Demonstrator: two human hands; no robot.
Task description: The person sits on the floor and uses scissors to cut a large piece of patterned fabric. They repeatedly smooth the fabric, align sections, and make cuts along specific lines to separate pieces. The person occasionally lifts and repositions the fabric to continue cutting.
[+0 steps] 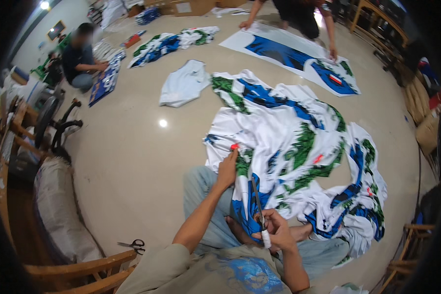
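Observation:
A large heap of printed fabric (284, 122), white with blue and green patterns, spreads over the floor and onto my crossed legs. My left hand (227, 169) is on its near left edge, the fingertips close together on the cloth beside a small bright red patch (234, 146). In front of my lap, my right hand (278, 232) is closed around the handle of long scissors (257, 198). White wrapping covers part of that handle. The blades point away from me, over the cloth. How far apart the blades are is hard to see.
Small black-handled scissors (134, 244) lie at lower left, near a wooden frame (83, 267) and a stuffed sack (63, 206). A pale cloth piece (185, 83) lies beyond the heap. Two other people work farther off, one handling a long printed panel (291, 56).

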